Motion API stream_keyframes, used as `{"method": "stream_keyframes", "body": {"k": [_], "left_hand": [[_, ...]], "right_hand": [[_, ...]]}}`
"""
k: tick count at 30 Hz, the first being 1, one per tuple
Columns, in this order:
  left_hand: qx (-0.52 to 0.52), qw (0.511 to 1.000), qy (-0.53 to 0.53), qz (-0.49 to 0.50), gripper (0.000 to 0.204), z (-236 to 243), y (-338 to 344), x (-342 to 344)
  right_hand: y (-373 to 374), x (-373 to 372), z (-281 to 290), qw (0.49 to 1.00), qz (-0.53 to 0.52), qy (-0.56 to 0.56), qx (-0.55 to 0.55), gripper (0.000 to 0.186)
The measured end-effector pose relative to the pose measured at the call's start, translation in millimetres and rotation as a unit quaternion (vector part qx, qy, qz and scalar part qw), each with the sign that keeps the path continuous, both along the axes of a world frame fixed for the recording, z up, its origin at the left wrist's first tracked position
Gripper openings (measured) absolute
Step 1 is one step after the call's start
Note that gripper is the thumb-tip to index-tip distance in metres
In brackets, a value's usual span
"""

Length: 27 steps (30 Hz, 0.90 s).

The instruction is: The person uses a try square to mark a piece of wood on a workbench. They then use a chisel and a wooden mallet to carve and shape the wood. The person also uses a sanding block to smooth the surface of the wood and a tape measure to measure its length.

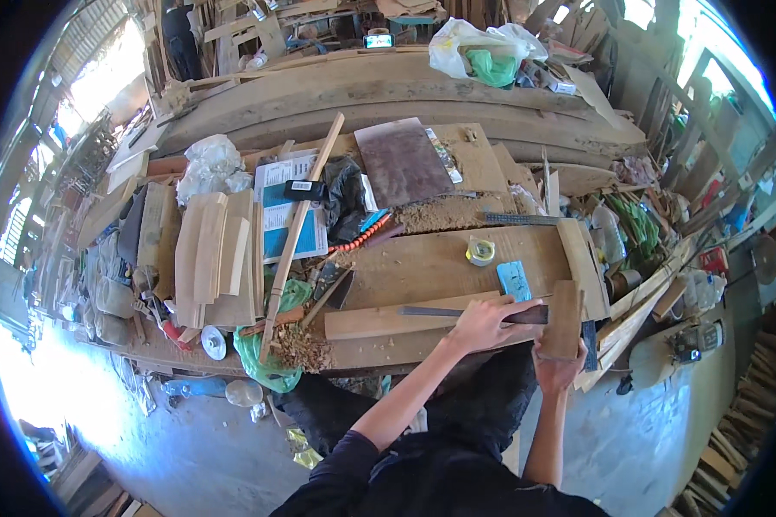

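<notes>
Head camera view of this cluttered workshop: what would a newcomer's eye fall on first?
Probably the action right of centre: the left hand grips a slim grey metal tool with a dark handle, the right hand a brown rectangular wooden block. A crumpled white plastic bag at the back and a dark brown rectangular sheet above the middle stand out next.

A tape roll (480, 252) lies near a flat light-blue card (514, 281), a green plastic bag (250, 353) beside wood shavings (306, 347), and a white plastic bag (453, 45) atop wide planks (371, 86).

Wooden block (563, 319) matt; tool blade (427, 311) dull metal; clear bag (210, 164) glossy, crinkled plastic.
</notes>
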<state>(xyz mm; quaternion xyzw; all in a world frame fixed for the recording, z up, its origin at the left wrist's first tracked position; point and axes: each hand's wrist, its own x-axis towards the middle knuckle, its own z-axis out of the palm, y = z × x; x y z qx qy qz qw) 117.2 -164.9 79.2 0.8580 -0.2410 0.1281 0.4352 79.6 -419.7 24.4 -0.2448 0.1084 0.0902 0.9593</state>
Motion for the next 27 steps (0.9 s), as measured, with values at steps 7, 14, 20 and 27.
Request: {"method": "stream_keyframes", "body": {"k": [7,14,20,27], "left_hand": [[0.020,1.000,0.009,0.001,0.061,-10.6,-8.0,12.1],[0.083,0.996,0.006,0.037,0.059,-33.0,-20.0,6.4],[0.046,0.996,-0.047,0.057,0.058,-33.5,-14.7,16.2],[0.044,0.996,-0.038,0.070,0.058,-25.6,-25.9,18.6]], "right_hand": [[7.8,3.4,29.1,0.992,0.115,0.015,-0.057,0.066],[-11.9,16.5,-22.2,0.965,-0.022,-0.075,-0.249,0.058],[0.2,10.4,41.3,0.875,-0.123,-0.167,-0.438,0.072],[-4.4,9.7,56.0,0.753,-0.020,-0.228,-0.617,0.082]]}}
